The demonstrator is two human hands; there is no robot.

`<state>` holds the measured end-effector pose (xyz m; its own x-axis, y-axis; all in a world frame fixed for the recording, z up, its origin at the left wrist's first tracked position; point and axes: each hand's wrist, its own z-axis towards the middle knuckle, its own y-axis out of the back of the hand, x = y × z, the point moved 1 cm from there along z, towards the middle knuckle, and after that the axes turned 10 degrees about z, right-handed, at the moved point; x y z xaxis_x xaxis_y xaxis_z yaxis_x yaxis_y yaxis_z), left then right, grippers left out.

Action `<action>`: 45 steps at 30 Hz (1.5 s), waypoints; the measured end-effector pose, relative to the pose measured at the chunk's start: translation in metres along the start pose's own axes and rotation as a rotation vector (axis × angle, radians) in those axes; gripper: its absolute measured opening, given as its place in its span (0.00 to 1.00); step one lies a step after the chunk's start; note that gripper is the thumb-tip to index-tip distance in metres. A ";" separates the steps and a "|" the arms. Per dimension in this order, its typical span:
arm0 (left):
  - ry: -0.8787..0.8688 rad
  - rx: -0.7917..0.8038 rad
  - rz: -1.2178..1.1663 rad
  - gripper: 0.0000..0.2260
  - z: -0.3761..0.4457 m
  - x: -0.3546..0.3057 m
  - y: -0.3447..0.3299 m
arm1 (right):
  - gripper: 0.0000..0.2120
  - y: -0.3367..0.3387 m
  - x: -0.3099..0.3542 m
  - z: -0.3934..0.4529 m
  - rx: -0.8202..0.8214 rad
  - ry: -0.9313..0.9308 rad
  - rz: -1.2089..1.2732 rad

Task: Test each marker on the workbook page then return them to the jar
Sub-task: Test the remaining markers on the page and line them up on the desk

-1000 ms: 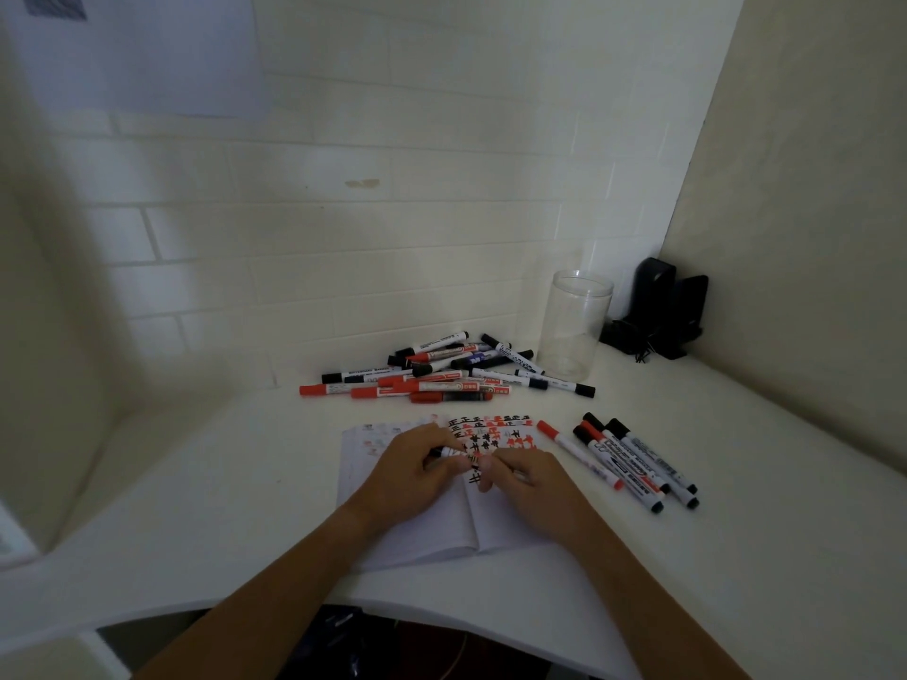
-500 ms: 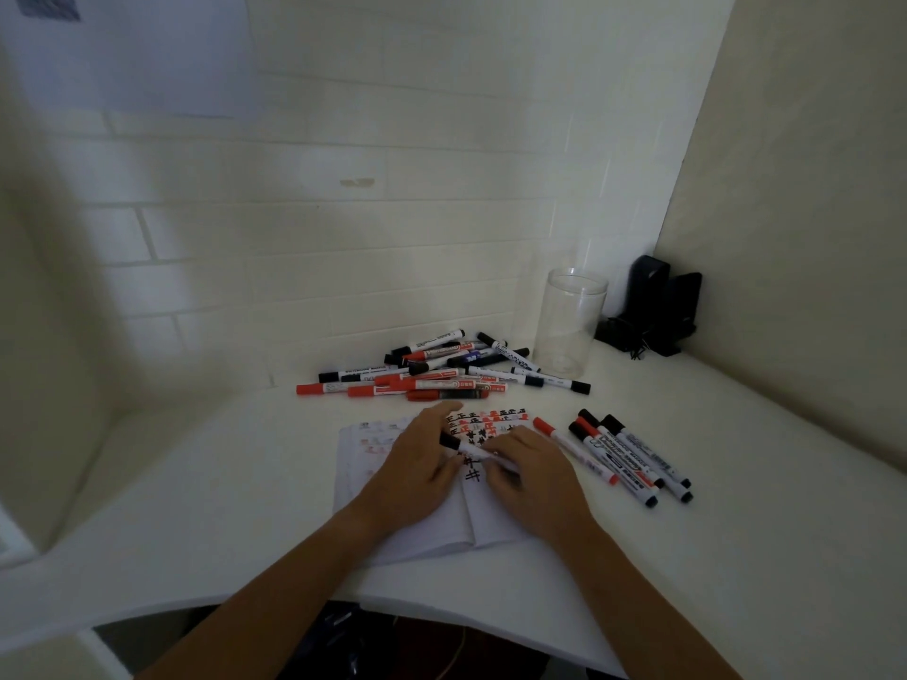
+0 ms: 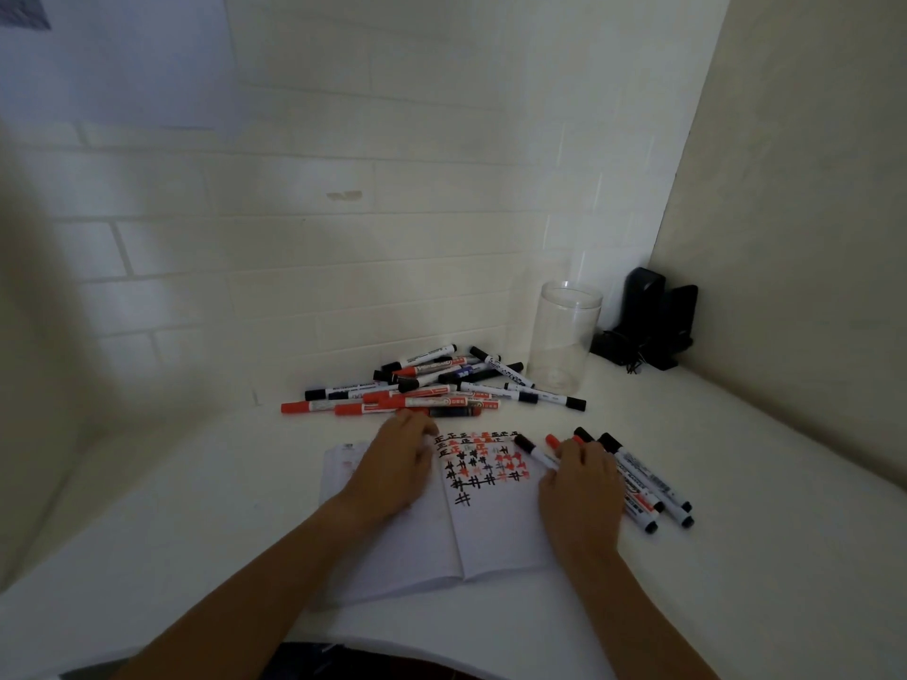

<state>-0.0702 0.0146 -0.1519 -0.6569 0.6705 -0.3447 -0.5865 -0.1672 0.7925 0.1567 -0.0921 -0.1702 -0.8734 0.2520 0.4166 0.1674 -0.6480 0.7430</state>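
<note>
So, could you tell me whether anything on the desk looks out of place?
The jar stands upright with no markers in it. Many markers lie loose in a crisscrossed pile beside it, and a smaller group lies right of the workbook. Nothing looks spilled or damaged.

Two black speakers [image 3: 657, 321] stand side by side in the far right corner of the white desk [image 3: 736, 507], with a tangled black cable [image 3: 633, 366] at their foot. White brick-pattern tiles [image 3: 343, 247] back the desk; a pale sheet [image 3: 113, 56] hangs upper left.
</note>
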 end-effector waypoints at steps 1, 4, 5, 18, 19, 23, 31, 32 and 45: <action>0.016 -0.016 0.048 0.09 0.006 0.005 -0.002 | 0.17 -0.002 0.001 0.001 0.014 -0.009 -0.010; 0.042 -0.007 0.188 0.15 0.022 0.016 -0.007 | 0.18 -0.006 0.004 0.007 0.037 -0.024 -0.003; 0.028 0.002 0.224 0.16 0.027 0.017 -0.008 | 0.18 -0.007 0.005 0.008 0.030 -0.025 0.001; 0.035 0.010 0.270 0.11 0.053 0.018 -0.017 | 0.13 -0.011 0.005 0.011 0.002 -0.023 -0.018; 0.026 0.001 0.260 0.10 0.052 0.018 -0.013 | 0.12 -0.011 0.006 0.011 0.010 -0.022 -0.026; -0.004 -0.090 0.165 0.10 0.041 0.019 0.004 | 0.12 -0.007 0.009 0.008 0.017 -0.012 -0.032; -0.156 -0.065 -0.148 0.09 0.005 -0.024 0.025 | 0.13 0.006 0.020 -0.001 -0.073 0.106 0.025; -0.201 -0.019 -0.154 0.09 0.001 -0.028 0.023 | 0.13 0.008 0.024 -0.003 -0.077 0.190 0.075; -0.338 -0.105 0.379 0.11 -0.034 -0.038 0.001 | 0.18 0.001 0.039 -0.020 0.226 0.541 0.270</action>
<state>-0.0626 -0.0356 -0.1552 -0.6526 0.7422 0.1526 -0.3929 -0.5036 0.7694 0.1134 -0.0978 -0.1636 -0.8840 -0.3356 0.3253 0.4546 -0.4553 0.7655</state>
